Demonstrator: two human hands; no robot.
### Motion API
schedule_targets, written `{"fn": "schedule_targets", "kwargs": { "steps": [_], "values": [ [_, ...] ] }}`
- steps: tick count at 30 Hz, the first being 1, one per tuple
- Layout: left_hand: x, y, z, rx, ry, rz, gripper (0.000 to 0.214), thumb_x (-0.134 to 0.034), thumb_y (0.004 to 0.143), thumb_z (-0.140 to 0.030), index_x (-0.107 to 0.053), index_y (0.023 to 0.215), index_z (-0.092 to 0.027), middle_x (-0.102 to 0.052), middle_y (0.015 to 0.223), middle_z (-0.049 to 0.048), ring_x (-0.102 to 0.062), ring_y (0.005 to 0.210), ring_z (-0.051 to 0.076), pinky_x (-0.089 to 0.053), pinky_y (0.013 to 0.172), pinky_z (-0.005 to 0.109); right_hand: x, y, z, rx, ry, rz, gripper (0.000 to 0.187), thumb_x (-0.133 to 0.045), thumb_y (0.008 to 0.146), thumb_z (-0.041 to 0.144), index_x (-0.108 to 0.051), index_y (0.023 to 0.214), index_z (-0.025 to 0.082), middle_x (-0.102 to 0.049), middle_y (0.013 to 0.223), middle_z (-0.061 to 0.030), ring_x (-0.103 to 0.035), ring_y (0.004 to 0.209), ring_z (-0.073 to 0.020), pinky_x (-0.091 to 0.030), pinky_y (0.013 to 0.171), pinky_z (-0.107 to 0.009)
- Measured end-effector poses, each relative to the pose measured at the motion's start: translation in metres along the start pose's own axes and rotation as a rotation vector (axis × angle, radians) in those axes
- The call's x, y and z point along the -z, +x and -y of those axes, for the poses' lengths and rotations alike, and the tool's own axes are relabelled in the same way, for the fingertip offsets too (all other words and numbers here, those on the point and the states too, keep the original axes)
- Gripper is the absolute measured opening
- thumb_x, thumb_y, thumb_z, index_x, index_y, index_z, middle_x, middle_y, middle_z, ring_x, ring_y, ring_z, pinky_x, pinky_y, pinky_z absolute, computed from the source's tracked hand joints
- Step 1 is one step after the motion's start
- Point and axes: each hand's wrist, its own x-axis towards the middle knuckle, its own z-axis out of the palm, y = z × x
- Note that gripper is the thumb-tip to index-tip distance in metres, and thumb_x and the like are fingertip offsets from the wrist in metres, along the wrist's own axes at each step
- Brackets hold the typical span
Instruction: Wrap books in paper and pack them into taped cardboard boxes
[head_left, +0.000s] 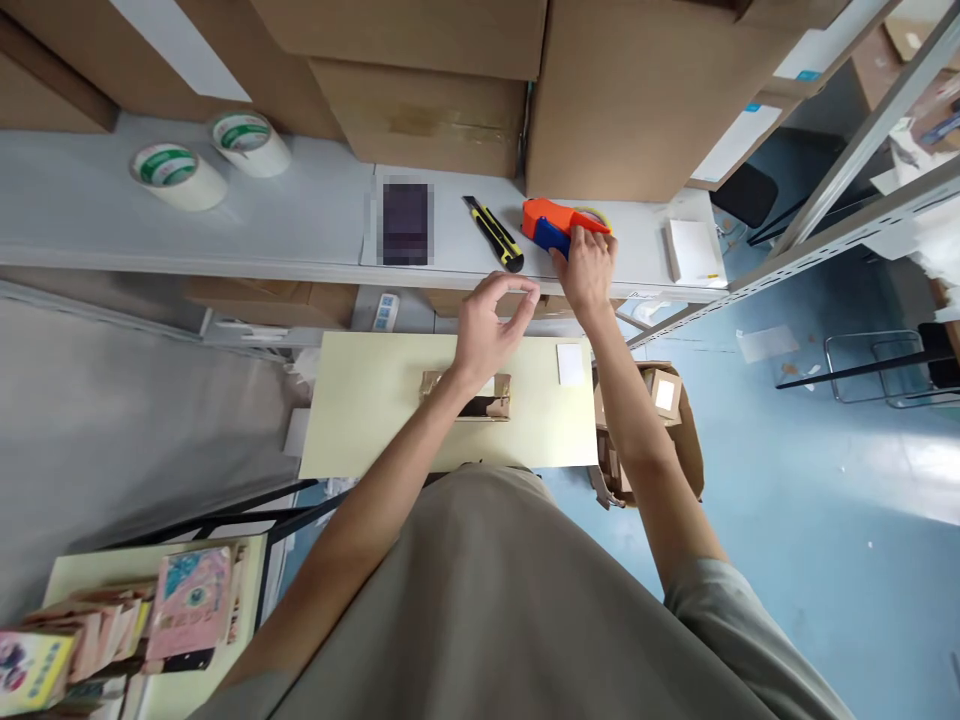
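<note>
My right hand (589,268) is closed on an orange and blue tape dispenser (553,218) lying on the grey shelf. Part of the dispenser is hidden behind the fingers. My left hand (491,325) hovers in front of the shelf edge, thumb and forefinger curled together in a pinch; whether anything is between the tips I cannot make out. Just beyond it, a yellow and black box cutter (495,235) rests on the shelf with its blade end pointing away. Below the left wrist, an open small cardboard box (499,408) with something black inside sits on the pale yellow table (367,410).
Two tape rolls (180,185) and a pixelated dark rectangle (405,222) are on the shelf (315,215). Large cartons (442,120) stand behind. A white pad (688,250) lies at right. Small boxes fill a carton (686,455) beside the table; books (191,600) are stacked lower left.
</note>
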Motion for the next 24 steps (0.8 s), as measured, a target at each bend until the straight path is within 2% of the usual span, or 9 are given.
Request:
{"fn": "schedule_targets", "kwargs": {
  "steps": [3, 5, 7, 9, 11, 14, 18, 24],
  "values": [
    [0.015, -0.026, 0.003, 0.07, -0.022, 0.009, 0.018, -0.068, 0.115, -0.035, -0.081, 0.11, -0.023, -0.088, 0.116, 0.0061, -0.083, 0.115, 0.023, -0.065, 0.111, 0.039, 0.008, -0.024, 0.006, -0.062, 0.05, -0.009, 0.049, -0.049, 0.124, 0.056, -0.062, 0.141, 0.013, -0.077, 0.127, -0.0217, -0.074, 0.136, -0.0433, -0.046, 0.128, -0.08],
    [0.028, -0.049, 0.006, 0.138, -0.033, 0.033, 0.02, -0.065, 0.115, -0.033, -0.082, 0.111, -0.024, -0.088, 0.117, 0.0066, -0.083, 0.115, 0.023, -0.066, 0.11, 0.038, 0.017, -0.055, 0.02, -0.089, 0.188, -0.037, 0.051, -0.05, 0.122, 0.062, -0.06, 0.146, 0.018, -0.075, 0.13, -0.0199, -0.077, 0.131, -0.0427, -0.053, 0.122, -0.076],
    [0.04, -0.074, 0.008, 0.225, -0.056, 0.06, 0.023, -0.063, 0.116, -0.035, -0.083, 0.112, -0.024, -0.088, 0.118, 0.007, -0.083, 0.116, 0.023, -0.067, 0.11, 0.039, 0.027, -0.097, 0.045, -0.124, 0.377, -0.028, 0.05, -0.059, 0.118, 0.068, -0.059, 0.147, 0.027, -0.073, 0.134, -0.0169, -0.079, 0.125, -0.0412, -0.062, 0.111, -0.069],
    [0.05, -0.099, 0.009, 0.322, -0.103, 0.07, 0.025, -0.063, 0.116, -0.041, -0.082, 0.113, -0.025, -0.088, 0.119, 0.0077, -0.084, 0.116, 0.023, -0.068, 0.11, 0.038, 0.034, -0.141, 0.077, -0.195, 0.554, 0.02, 0.052, -0.064, 0.114, 0.074, -0.059, 0.141, 0.03, -0.076, 0.126, -0.0124, -0.079, 0.115, -0.0353, -0.067, 0.103, -0.057],
    [0.057, -0.122, 0.01, 0.408, -0.163, 0.058, 0.025, -0.069, 0.115, -0.048, -0.08, 0.118, -0.025, -0.087, 0.121, 0.0081, -0.084, 0.116, 0.024, -0.07, 0.11, 0.038, 0.037, -0.18, 0.11, -0.272, 0.759, 0.112, 0.053, -0.066, 0.111, 0.078, -0.06, 0.132, 0.03, -0.078, 0.115, -0.0085, -0.078, 0.105, -0.0291, -0.068, 0.096, -0.046],
    [0.067, -0.148, 0.011, 0.486, -0.238, 0.018, 0.03, -0.078, 0.109, -0.054, -0.076, 0.12, -0.026, -0.086, 0.121, 0.0074, -0.085, 0.112, 0.023, -0.072, 0.107, 0.038, 0.034, -0.221, 0.15, -0.378, 0.968, 0.222, 0.055, -0.072, 0.107, 0.08, -0.06, 0.127, 0.03, -0.077, 0.11, -0.0054, -0.075, 0.097, -0.0253, -0.067, 0.091, -0.04],
    [0.082, -0.17, 0.012, 0.523, -0.271, 0.004, 0.031, -0.084, 0.105, -0.055, -0.075, 0.113, -0.026, -0.084, 0.112, 0.0053, -0.085, 0.104, 0.022, -0.073, 0.101, 0.036, 0.031, -0.244, 0.178, -0.417, 1.015, 0.295, 0.057, -0.076, 0.104, 0.081, -0.06, 0.127, 0.031, -0.075, 0.114, -0.0049, -0.073, 0.099, -0.0247, -0.065, 0.091, -0.04],
    [0.105, -0.192, 0.01, 0.554, -0.259, -0.048, 0.023, -0.084, 0.106, -0.049, -0.078, 0.111, -0.028, -0.086, 0.109, 0.0037, -0.085, 0.103, 0.022, -0.072, 0.1, 0.038, 0.03, -0.25, 0.205, -0.473, 1.008, 0.353, 0.061, -0.08, 0.099, 0.083, -0.061, 0.125, 0.032, -0.078, 0.115, -0.0061, -0.077, 0.103, -0.0277, -0.068, 0.094, -0.045]
  ]
}}
